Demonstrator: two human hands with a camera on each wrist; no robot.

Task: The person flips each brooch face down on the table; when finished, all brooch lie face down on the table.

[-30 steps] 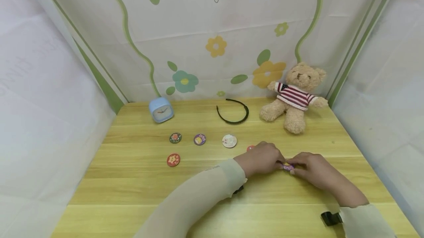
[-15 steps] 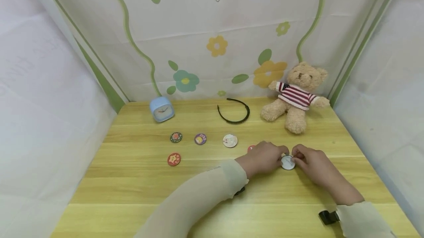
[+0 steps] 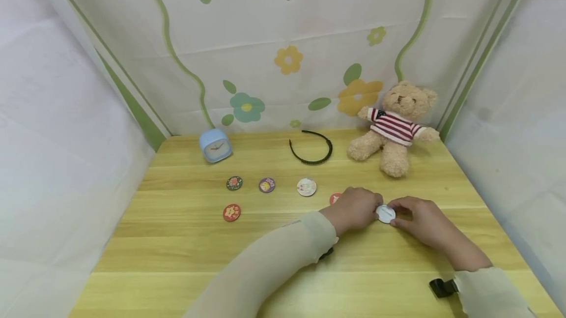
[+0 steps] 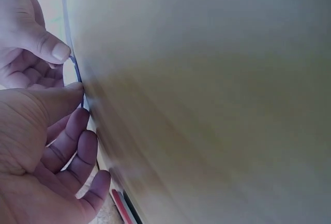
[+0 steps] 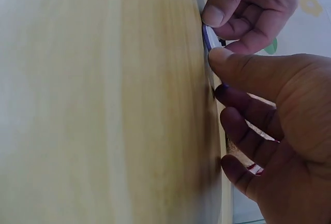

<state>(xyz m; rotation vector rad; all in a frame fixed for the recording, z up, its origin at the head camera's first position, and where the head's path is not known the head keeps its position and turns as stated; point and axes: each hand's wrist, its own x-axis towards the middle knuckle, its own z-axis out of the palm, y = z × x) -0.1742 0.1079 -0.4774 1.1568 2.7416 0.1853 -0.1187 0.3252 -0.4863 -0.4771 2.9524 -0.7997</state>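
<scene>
A round badge (image 3: 386,214) lies low over the right part of the table, its white back facing up. My left hand (image 3: 357,208) pinches its left edge, while thumb and fingers of my right hand (image 3: 422,222) pinch the right edge. In the left wrist view the badge (image 4: 76,69) appears edge-on with a dark rim between both thumbs. From the right wrist, its purple edge (image 5: 208,38) shows at the thumb tips, close to the tabletop. Partly covered by my left hand is a red badge (image 3: 335,198).
More round badges rest to the left: white (image 3: 306,187), purple (image 3: 267,185), dark green (image 3: 234,183) and red (image 3: 232,212). Behind them stand a blue clock (image 3: 215,145) and a black headband (image 3: 316,161). A teddy bear (image 3: 393,129) sits at the back right, against the curtain (image 3: 247,23).
The badge between my hands has been turned over: its purple printed face showed a second ago, and now its white back does. Both hands stay in nearly the same place.
</scene>
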